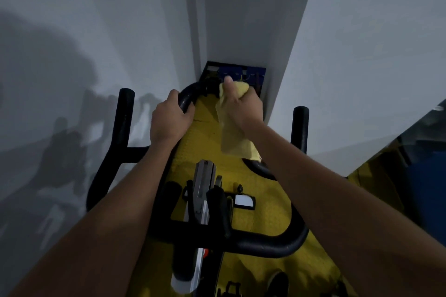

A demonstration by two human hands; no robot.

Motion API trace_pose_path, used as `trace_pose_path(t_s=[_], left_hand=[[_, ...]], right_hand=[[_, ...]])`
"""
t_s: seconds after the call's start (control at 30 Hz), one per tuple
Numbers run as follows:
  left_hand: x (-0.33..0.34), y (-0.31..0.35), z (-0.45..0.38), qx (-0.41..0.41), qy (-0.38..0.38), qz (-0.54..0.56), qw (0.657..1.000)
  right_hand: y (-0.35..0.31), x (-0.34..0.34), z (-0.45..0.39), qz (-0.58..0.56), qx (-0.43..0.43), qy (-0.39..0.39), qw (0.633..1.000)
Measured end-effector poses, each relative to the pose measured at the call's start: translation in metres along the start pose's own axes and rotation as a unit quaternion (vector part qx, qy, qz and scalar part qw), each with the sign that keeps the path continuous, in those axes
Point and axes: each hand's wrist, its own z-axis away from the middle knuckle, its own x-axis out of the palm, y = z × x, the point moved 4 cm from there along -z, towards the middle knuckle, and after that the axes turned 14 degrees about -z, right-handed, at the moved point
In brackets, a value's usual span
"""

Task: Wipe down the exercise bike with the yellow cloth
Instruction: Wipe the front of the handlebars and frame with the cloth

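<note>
Both arms reach out over the exercise bike's black handlebars (272,243), which I'll take as the landmark. The left hand (169,120) curls its fingers round the far loop of the bars, on its left curve, a firm grip on the padded tube. The right hand (243,103) is clenched on the one yellow cloth (235,137) at the right side of that same far loop, thumb pointing away toward the corner; the bunched top of the cloth shows above the fist and the loose tail hangs down below the wrist, ending just above the right curve of the loop.

Two upright bar ends rise from the handlebars, one (125,108) on the left and one (300,125) on the right, both free of either hand. Beneath the middle of the bars, one silver post (204,190) runs down the frame, with a small white tag (245,201) just to its right. A yellow floor mat (260,214) lies under the bike. Beyond the far loop, pale walls (362,55) meet in a narrow corner, where something blue (241,73) sits low down; I cannot tell what it is. Shadows fall across the left wall.
</note>
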Motion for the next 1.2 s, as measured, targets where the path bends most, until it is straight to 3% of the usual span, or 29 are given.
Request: trace_pose_path(t_s=[0.2,0.33,0.5,0.57,0.67,0.8,0.93,1.2], left_hand=[[0.002,0.001,0.0,-0.004,-0.016,0.008,1.0],[0.002,0.007,0.002,0.002,-0.029,0.011,1.0],[0.001,0.007,0.001,0.002,-0.031,0.011,0.999],[0.0,0.007,0.0,0.007,-0.028,0.01,1.0],[-0.002,0.004,-0.001,-0.003,-0.018,0.005,1.0],[-0.001,-0.001,-0.002,-0.015,-0.015,-0.003,1.0],[0.001,0.001,-0.003,-0.027,-0.012,-0.009,1.0],[0.001,0.008,-0.002,-0.047,-0.012,-0.038,0.998]], right_hand=[[0.014,-0.002,0.022,0.125,-0.117,0.037,0.985],[0.045,-0.022,0.053,0.143,-0.104,0.046,0.983],[0.072,-0.041,0.077,0.32,-0.159,-0.011,0.934],[0.069,-0.044,0.077,0.301,-0.144,-0.042,0.942],[0.05,-0.037,0.062,0.153,-0.071,-0.083,0.982],[0.014,-0.011,0.019,0.006,-0.027,-0.039,0.999],[0.002,0.0,-0.002,0.004,-0.055,-0.013,0.998],[0.016,-0.013,0.001,0.057,-0.066,-0.051,0.995]])
